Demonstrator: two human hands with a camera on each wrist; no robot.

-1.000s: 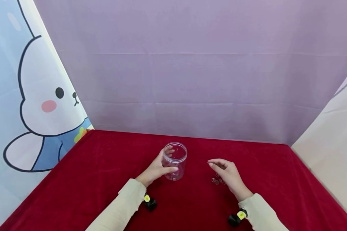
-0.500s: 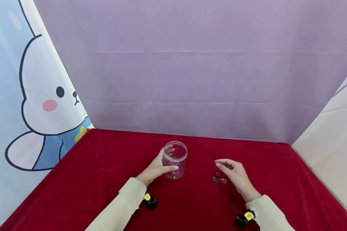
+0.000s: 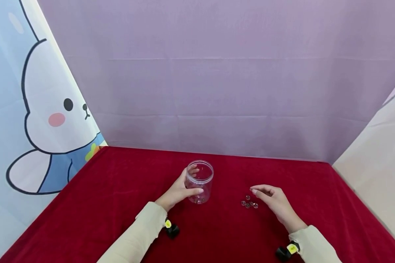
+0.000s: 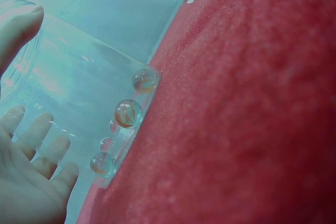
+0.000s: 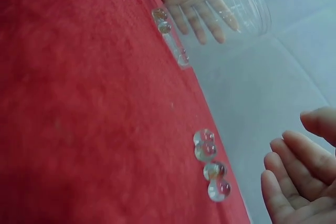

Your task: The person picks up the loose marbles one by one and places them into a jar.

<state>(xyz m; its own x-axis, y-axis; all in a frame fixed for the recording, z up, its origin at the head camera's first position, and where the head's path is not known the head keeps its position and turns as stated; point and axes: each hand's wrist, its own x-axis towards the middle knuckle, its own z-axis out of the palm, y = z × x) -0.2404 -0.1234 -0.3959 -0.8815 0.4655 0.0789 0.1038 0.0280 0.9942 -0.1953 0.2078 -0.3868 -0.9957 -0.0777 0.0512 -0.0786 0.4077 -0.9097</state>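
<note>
A clear, lidless plastic jar (image 3: pixel 206 190) stands upright on the red cloth. My left hand (image 3: pixel 177 192) grips it from the left, thumb on the near side and fingers behind. Through the wall in the left wrist view, several glass marbles (image 4: pixel 128 114) with orange swirls lie on the jar's bottom. To the right, several loose clear marbles (image 3: pixel 247 205) sit in a small cluster on the cloth. My right hand (image 3: pixel 278 204) hovers just right of them, its fingers loosely bent. In the right wrist view its thumb and fingers are apart, with nothing between them.
Red cloth (image 3: pixel 125 190) covers the table. A lilac curtain (image 3: pixel 217 91) hangs behind its far edge, with printed panels at the left (image 3: pixel 52 109) and right (image 3: pixel 382 157). Each wrist bears a small black camera (image 3: pixel 172 231).
My right hand has moved right, away from the jar, from behind the loose marbles to their right side, so the cluster is uncovered. My left hand and the jar have stayed put.
</note>
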